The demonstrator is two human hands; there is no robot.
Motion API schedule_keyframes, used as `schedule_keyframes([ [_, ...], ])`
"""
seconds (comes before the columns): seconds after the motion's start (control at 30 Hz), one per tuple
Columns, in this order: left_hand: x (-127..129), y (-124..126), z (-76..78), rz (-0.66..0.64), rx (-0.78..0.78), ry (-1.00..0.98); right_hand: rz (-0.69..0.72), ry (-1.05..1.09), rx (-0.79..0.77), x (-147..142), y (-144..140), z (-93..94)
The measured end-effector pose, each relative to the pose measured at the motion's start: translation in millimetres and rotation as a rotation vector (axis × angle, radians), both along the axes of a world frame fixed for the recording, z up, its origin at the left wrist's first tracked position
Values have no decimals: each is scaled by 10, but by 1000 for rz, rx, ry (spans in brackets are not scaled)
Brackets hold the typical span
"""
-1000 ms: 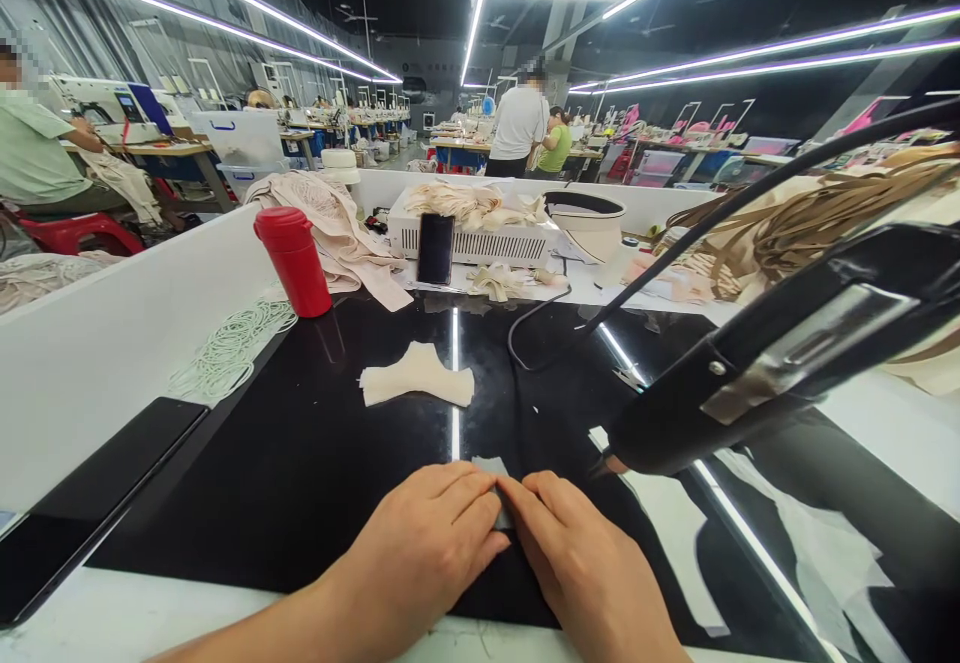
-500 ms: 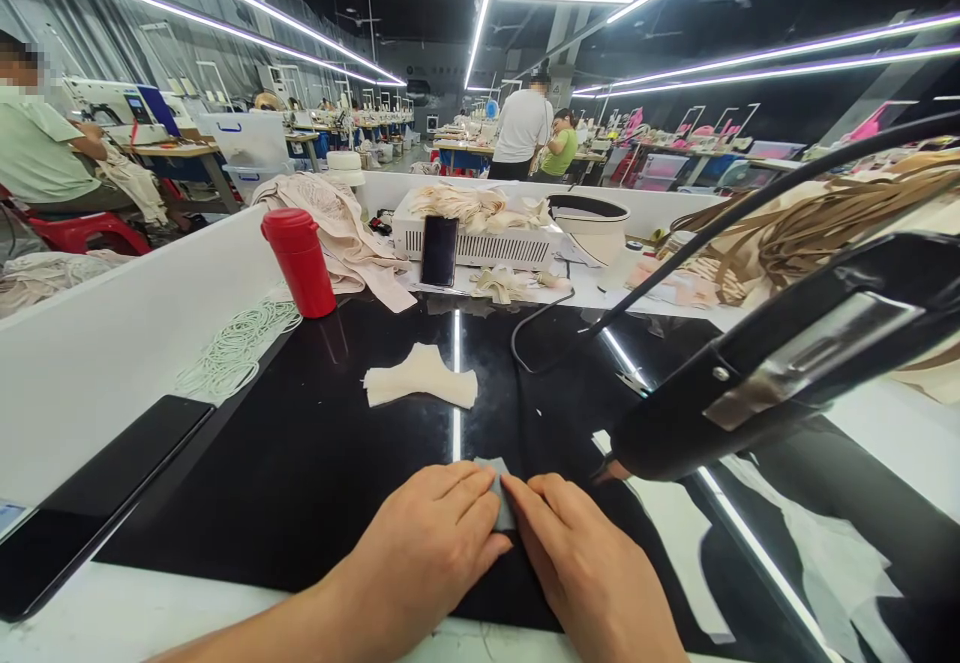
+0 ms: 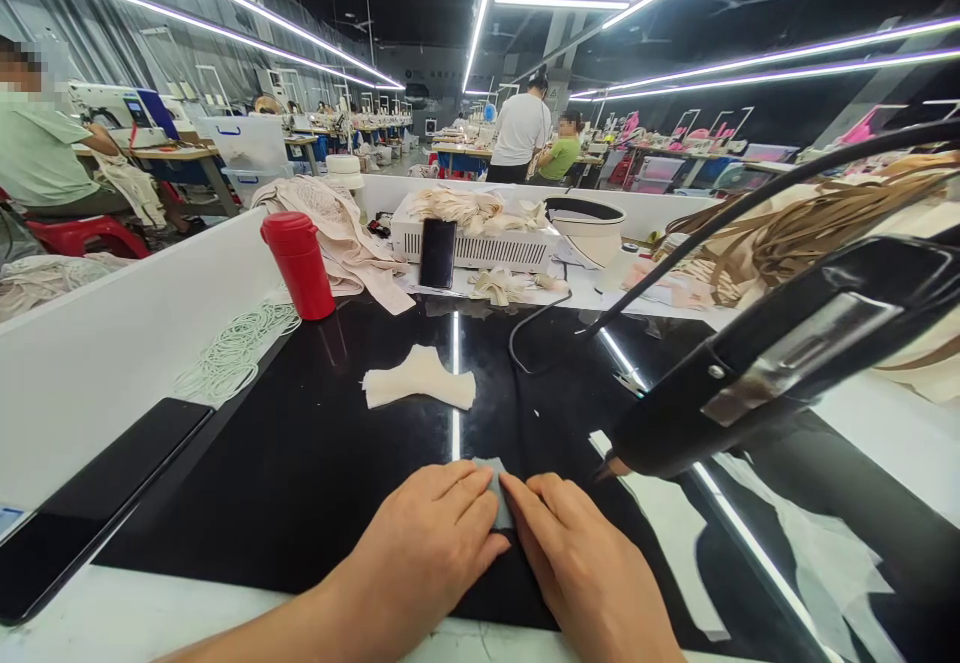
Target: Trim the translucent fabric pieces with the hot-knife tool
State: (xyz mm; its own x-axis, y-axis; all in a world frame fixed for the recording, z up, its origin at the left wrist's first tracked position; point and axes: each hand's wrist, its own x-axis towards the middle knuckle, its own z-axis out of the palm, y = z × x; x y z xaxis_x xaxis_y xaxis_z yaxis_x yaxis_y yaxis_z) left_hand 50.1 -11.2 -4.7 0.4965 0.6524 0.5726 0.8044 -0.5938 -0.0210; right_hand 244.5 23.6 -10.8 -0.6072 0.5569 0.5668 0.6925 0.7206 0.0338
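Observation:
My left hand (image 3: 420, 548) and my right hand (image 3: 585, 563) lie side by side at the near edge of the glossy black worktop (image 3: 300, 463). Their fingertips meet over a small grey fabric piece (image 3: 495, 488) and press it flat; most of the piece is hidden under the fingers. A stack of cream cut fabric pieces (image 3: 418, 380) lies farther back on the worktop. A black lamp head on a gooseneck arm (image 3: 772, 363) hangs just right of my right hand.
A red bottle (image 3: 300, 263), a coil of white elastic (image 3: 232, 348), a dark phone (image 3: 82, 508) at left, and an upright phone (image 3: 437, 253) against a white box. White partition walls ring the table. Beige straps (image 3: 817, 218) pile at right. Other people work beyond.
Both hands stay pressed on the grey piece; only the camera has shifted slightly.

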Motion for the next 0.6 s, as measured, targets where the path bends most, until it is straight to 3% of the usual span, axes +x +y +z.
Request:
schedule_keyframes([
  [0.6, 40, 16, -18, -15, 2, -11, 6, -14, -5, 16, 0, -39],
])
